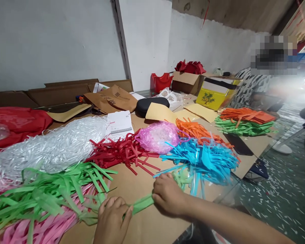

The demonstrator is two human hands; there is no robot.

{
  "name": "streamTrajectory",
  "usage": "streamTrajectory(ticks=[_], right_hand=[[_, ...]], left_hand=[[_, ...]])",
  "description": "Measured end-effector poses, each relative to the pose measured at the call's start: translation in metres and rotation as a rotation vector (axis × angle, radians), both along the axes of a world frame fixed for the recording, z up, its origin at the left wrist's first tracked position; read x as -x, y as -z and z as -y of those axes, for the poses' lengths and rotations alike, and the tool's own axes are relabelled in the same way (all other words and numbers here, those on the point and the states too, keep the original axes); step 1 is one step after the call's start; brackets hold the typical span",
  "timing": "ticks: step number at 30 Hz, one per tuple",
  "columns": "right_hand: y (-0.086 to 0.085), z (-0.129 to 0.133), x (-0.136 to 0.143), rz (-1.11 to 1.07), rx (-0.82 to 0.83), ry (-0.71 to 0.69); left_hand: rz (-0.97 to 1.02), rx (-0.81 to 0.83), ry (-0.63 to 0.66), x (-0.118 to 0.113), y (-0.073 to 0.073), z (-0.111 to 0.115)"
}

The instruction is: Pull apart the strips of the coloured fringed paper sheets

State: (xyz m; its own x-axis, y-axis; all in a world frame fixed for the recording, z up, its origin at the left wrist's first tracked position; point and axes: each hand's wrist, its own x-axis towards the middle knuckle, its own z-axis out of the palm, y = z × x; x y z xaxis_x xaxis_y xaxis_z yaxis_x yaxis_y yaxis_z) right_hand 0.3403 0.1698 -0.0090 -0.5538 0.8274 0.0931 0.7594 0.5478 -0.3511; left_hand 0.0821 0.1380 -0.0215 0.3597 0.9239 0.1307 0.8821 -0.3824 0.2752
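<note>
A light green fabric strip (143, 205) runs between my two hands above the cardboard. My left hand (113, 218), low in the middle of the head view, is closed on one part of it, and loose green ends spread out to its left. Farther right, my right hand (169, 196) grips the other part with curled fingers. Beyond that hand, more pale green material shows beside the blue strips (205, 161). A pile of green strips (58, 189) lies left of my left hand, over pink strips (45, 225).
Behind my hands are dark red strips (122, 150), a pink plastic-wrapped bundle (157, 137), orange strips (198, 130) and a white string bundle (56, 145). A yellow box (213, 95) stands near the back right. A person in a patterned top (254, 86) is beyond the table's right side.
</note>
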Motion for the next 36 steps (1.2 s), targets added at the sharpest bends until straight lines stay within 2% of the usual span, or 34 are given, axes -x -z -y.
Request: streamTrajectory(ticks=[4,6,11,15,19,22,24,26,28,31,33,36], right_hand=[[0.010,0.001,0.006,-0.013,-0.042,0.047],[0.013,0.003,0.003,-0.059,-0.108,0.036],[0.006,0.009,-0.008,-0.215,-0.431,-0.158],[-0.002,0.015,-0.011,-0.188,-0.555,-0.241],[0.004,0.025,-0.009,-0.126,-0.466,-0.260],[0.015,0.032,-0.012,-0.108,-0.424,-0.283],[0.019,0.033,-0.015,-0.156,-0.352,-0.232],[0.020,0.033,-0.017,-0.227,-0.203,-0.139],[0.016,0.030,-0.015,-0.247,-0.064,-0.030],[0.010,0.025,-0.008,-0.160,0.010,0.093],[0.007,0.022,-0.003,-0.117,0.022,0.146],[0.006,0.019,0.002,-0.102,0.054,0.194]], left_hand=[[-0.022,0.043,-0.038,-0.003,0.002,-0.002],[-0.025,-0.040,0.002,-0.001,-0.003,-0.001],[-0.005,-0.476,0.155,-0.004,-0.021,0.003],[0.079,-0.434,0.221,-0.023,-0.014,0.005],[0.053,-0.535,0.337,-0.036,0.000,0.009],[0.041,-0.601,0.367,-0.031,0.003,0.014],[0.082,-0.569,0.378,-0.023,0.001,0.014],[0.080,-0.455,0.374,-0.015,-0.004,0.013],[0.056,-0.311,0.334,-0.009,-0.007,0.009],[0.065,-0.186,0.193,-0.007,-0.006,0.005],[0.036,-0.180,0.124,-0.008,0.001,0.003],[-0.038,-0.204,0.098,-0.008,0.012,0.001]])
